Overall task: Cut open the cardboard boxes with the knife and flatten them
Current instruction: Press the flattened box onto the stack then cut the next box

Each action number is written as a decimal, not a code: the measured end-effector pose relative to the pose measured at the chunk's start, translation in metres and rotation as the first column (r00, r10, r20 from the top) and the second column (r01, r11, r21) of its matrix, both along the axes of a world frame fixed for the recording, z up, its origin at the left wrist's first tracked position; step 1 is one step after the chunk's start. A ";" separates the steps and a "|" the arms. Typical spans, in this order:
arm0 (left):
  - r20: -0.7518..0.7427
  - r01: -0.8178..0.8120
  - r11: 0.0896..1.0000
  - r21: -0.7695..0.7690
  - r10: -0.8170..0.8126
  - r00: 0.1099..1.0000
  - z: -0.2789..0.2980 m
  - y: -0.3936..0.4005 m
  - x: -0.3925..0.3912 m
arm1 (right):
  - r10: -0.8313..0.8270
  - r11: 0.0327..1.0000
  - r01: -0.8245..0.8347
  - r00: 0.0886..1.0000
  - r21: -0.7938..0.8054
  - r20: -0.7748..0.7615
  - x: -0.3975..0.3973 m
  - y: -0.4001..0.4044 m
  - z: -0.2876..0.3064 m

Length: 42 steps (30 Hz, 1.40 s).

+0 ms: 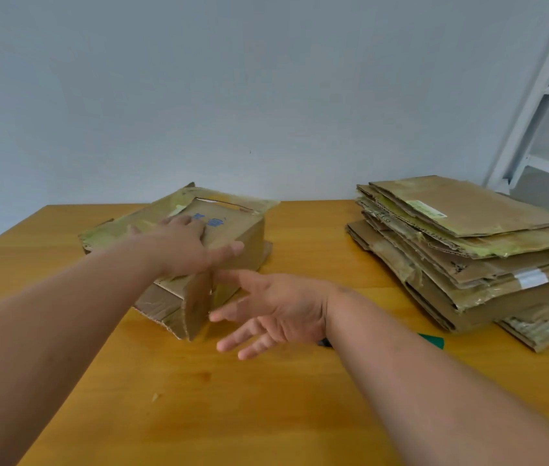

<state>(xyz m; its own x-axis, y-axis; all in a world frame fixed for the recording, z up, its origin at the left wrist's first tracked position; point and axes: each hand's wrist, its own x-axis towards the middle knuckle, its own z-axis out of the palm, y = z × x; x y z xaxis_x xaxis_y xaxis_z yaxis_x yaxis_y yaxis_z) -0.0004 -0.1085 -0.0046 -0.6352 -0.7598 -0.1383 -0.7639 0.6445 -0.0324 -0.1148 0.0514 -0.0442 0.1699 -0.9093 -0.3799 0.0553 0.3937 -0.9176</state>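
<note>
Head view of a wooden table [266, 398] set against a pale wall [232, 79]. Left of centre, toward the far edge, lies a partly collapsed cardboard box [232, 230] with blue print on its top face and yellowish tape along its edges; it rests on flattened cardboard that spreads out beneath it. The left hand [185, 243] lies palm-down on the box top, fingers extended flat across the cardboard and thumb stretched out to the right, pressing rather than gripping. A near flap [195, 304] of the box stands on edge, just below this hand. The right hand [276, 311] hovers close to the right of that flap, palm turned leftward, fingers spread and relaxed, holding nothing; whether its fingertips touch the flap cannot be told. At the right side of the table, well apart from the box, sits a stack of flattened boxes [468, 250], layered unevenly, with tape remnants and a small label on the top sheet. Between the right forearm and the stack, a green object [432, 340] lies on the table, mostly hidden by the arm. A white metal rack [542, 95] stands at the far right.
</note>
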 end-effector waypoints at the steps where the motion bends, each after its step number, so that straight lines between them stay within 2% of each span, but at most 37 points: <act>1: 0.010 0.024 1.000 0.019 -0.024 1.000 -0.004 0.003 -0.001 | 0.012 1.000 -0.012 0.999 0.007 -0.040 -0.003 0.000 0.000; 2: 0.011 0.051 0.998 0.031 -0.051 0.999 -0.007 0.002 -0.002 | -0.049 0.999 0.050 0.994 0.002 -0.094 -0.008 -0.001 0.001; 4: 0.009 0.106 0.992 0.063 -0.107 0.994 -0.006 0.000 0.001 | -0.304 0.952 0.305 0.932 -0.023 -0.199 -0.022 -0.001 -0.002; 7: 0.057 0.234 0.961 0.146 -0.245 0.968 0.004 -0.005 0.008 | -0.665 0.741 0.668 0.716 -0.068 -0.210 -0.045 0.000 -0.010; 9: 0.127 0.296 0.943 0.154 -0.317 0.940 0.011 -0.007 0.015 | -0.752 0.651 0.752 0.618 -0.105 -0.230 -0.054 0.002 -0.017; 13: 0.322 0.389 0.917 -0.086 -0.344 0.882 0.028 -0.013 0.029 | -0.778 0.610 0.777 0.552 -0.151 -0.301 -0.058 0.009 -0.026; 15: 0.291 0.436 0.884 -0.169 -0.378 0.879 0.036 -0.018 0.035 | -0.758 0.636 0.753 0.571 -0.166 -0.314 -0.054 0.012 -0.027; 17: 0.144 0.457 0.866 -0.202 -0.435 0.889 0.034 -0.021 0.040 | -0.736 0.668 0.718 0.598 -0.195 -0.319 -0.049 0.011 -0.027; 19: -0.063 0.409 0.881 -0.238 -0.435 0.898 0.027 -0.018 0.048 | -0.713 0.696 0.681 0.618 -0.227 -0.332 -0.042 0.008 -0.025; 20: -0.171 0.388 0.880 -0.275 -0.441 0.881 0.025 -0.017 0.054 | -0.706 0.704 0.669 0.625 -0.239 -0.332 -0.039 0.007 -0.024; 22: -0.315 0.412 0.803 -0.432 -0.562 0.765 0.025 -0.013 0.063 | -0.718 0.695 0.670 0.624 -0.263 -0.307 -0.036 0.004 -0.022; 24: -0.299 0.426 0.696 -0.578 -0.666 0.683 0.027 -0.017 0.070 | -0.777 0.629 0.697 0.566 -0.344 -0.275 -0.033 0.001 -0.019; 25: -0.287 0.413 0.671 -0.615 -0.679 0.676 0.027 -0.021 0.073 | -0.823 0.567 0.714 0.507 -0.410 -0.255 -0.033 -0.002 -0.017; 27: -0.293 0.380 0.676 -0.631 -0.662 0.690 0.025 -0.024 0.076 | -0.898 0.435 0.728 0.390 -0.529 -0.203 -0.033 -0.006 -0.013; 28: -0.306 0.357 0.679 -0.642 -0.654 0.692 0.024 -0.026 0.078 | -0.912 0.403 0.716 0.361 -0.570 -0.192 -0.032 -0.009 -0.011; 32: -0.364 0.240 0.672 -0.701 -0.626 0.690 0.017 -0.033 0.087 | -0.907 0.412 0.637 0.355 -0.651 -0.226 -0.030 -0.011 -0.007; 35: -0.370 0.178 0.620 -0.764 -0.647 0.667 0.021 -0.035 0.089 | -0.884 0.465 0.586 0.346 -0.663 -0.314 -0.029 -0.013 -0.007; 38: -0.396 0.112 0.581 -0.806 -0.671 0.627 0.032 -0.035 0.089 | -0.842 0.536 0.572 0.422 -0.622 -0.338 -0.024 -0.015 -0.004; 40: -0.437 0.048 0.565 -0.824 -0.687 0.581 0.042 -0.032 0.090 | -0.824 0.552 0.634 0.515 -0.542 -0.237 -0.019 -0.017 -0.001; 42: -0.508 -0.038 0.575 -0.817 -0.687 0.519 0.055 -0.027 0.088 | -0.831 0.525 0.742 0.553 -0.418 -0.062 -0.016 -0.020 0.003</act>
<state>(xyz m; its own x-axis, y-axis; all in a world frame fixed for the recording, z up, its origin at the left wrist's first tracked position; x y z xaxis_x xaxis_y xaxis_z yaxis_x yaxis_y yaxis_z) 0.0875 -0.1359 0.0506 -0.4189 -0.0617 0.9059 -0.4485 0.8815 -0.1473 -0.1313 0.0319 -0.0409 -0.7249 -0.6883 0.0251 -0.0262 -0.0089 -0.9996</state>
